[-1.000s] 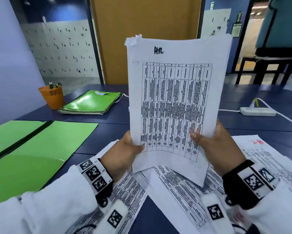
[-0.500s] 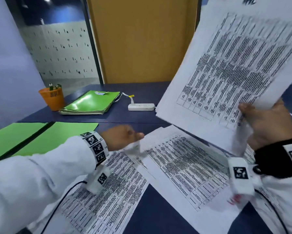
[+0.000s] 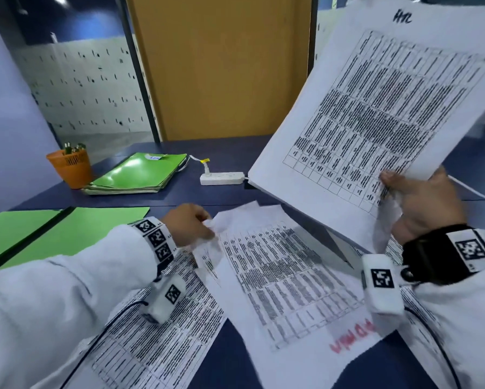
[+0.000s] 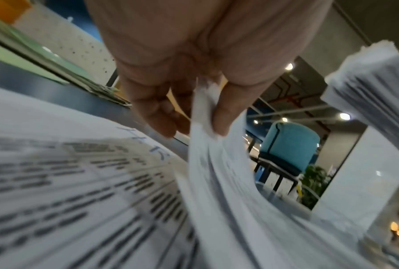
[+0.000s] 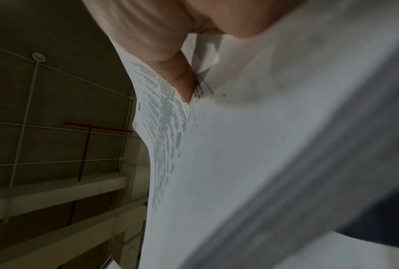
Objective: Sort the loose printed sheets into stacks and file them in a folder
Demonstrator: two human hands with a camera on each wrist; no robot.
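The raised stack of printed sheets (image 3: 376,113) stood tilted over the table's right side, pinched at its lower corner by the right hand (image 3: 426,203); the left hand (image 3: 188,224) pinched a corner of the sheets on the table (image 3: 277,273), beside the open green folder (image 3: 67,234)

This is an office: a dark blue surface (image 3: 140,197) carries printed sheets (image 3: 277,273) of dense tables, with an open green folder (image 3: 67,234) at the near left. At the far left lies a stack of green folders (image 3: 137,175) beside an orange pen pot (image 3: 70,168), and a white power strip (image 3: 221,178) sits further right. Behind stand a glass partition (image 3: 89,88) and a wooden door (image 3: 221,66)
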